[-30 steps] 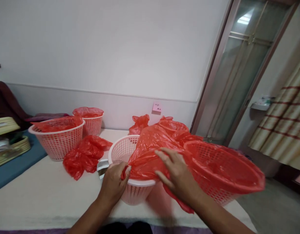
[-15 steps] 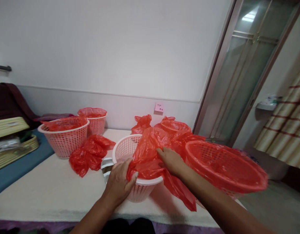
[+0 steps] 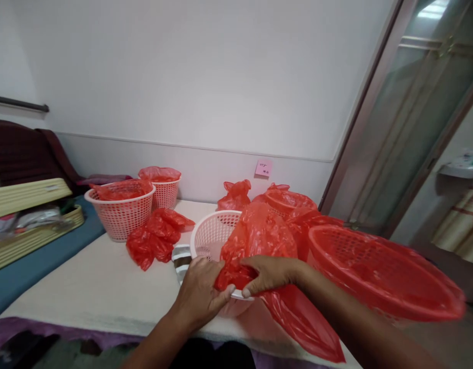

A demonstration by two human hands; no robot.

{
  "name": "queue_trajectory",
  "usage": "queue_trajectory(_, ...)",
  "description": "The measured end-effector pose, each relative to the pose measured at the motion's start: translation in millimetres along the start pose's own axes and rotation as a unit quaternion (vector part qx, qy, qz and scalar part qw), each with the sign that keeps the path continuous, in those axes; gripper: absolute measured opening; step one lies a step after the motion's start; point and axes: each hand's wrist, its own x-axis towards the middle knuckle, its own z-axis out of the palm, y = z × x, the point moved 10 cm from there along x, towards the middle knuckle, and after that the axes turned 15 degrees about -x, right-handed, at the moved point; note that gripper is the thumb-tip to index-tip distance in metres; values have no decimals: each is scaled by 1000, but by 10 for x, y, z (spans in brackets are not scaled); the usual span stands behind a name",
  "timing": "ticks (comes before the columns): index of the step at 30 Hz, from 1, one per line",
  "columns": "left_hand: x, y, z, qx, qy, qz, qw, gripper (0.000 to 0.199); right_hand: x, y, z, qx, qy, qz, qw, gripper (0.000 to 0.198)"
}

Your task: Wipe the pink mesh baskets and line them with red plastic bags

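In front of me on the table stands a pale pink plastic basket (image 3: 205, 233) with a perforated wall. A red plastic bag (image 3: 259, 230) lies bunched over its right side, partly inside, with a long tail hanging down outside at the right. My left hand (image 3: 201, 287) is closed on the bag at the near rim, its thumb along the outside and its fingertips hidden inside. Close beside it, my right hand (image 3: 273, 271) grips the bag, thumb on the near rim and fingers mostly out of sight. A striped cloth (image 3: 180, 259) shows beside the basket's left side.
Two lined baskets (image 3: 121, 218) (image 3: 167, 192) and a crumpled red bag (image 3: 157, 238) are at the left. Red-covered baskets (image 3: 375, 271) (image 3: 290, 201) crowd the right. A yellow woven case (image 3: 36, 238) lies far left. A pink note (image 3: 263, 168) is on the wall.
My right hand has come down and left from the bag's upper part to the near rim, beside my left hand. More of the bag hangs outside at the right. The view has shifted left.
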Motion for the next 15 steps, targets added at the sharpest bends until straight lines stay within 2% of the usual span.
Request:
queue_trajectory(3,-76,-39,21,18,23,-2,1000,62,44,10,93,74,-54,-43,995,22)
queue_trajectory(6,-163,-100,10,30,54,-6,998,76,50,202,3,118,-33,-16,992,10)
queue_trajectory(8,-193,-113,-10,27,69,-3,997,77,1,334,-196,132,29,5,991,7)
queue_trajectory(11,-180,-103,-29,-12,75,-5,997,75,-168,500,-632,162,151,38,975,12)
queue_trajectory(13,-148,-85,-37,-37,76,-9,996,75,-334,582,-983,197,247,56,947,16)
queue_trajectory(15,-114,-48,-34,-40,75,-4,996,70,-534,647,-1333,262,351,70,896,19)
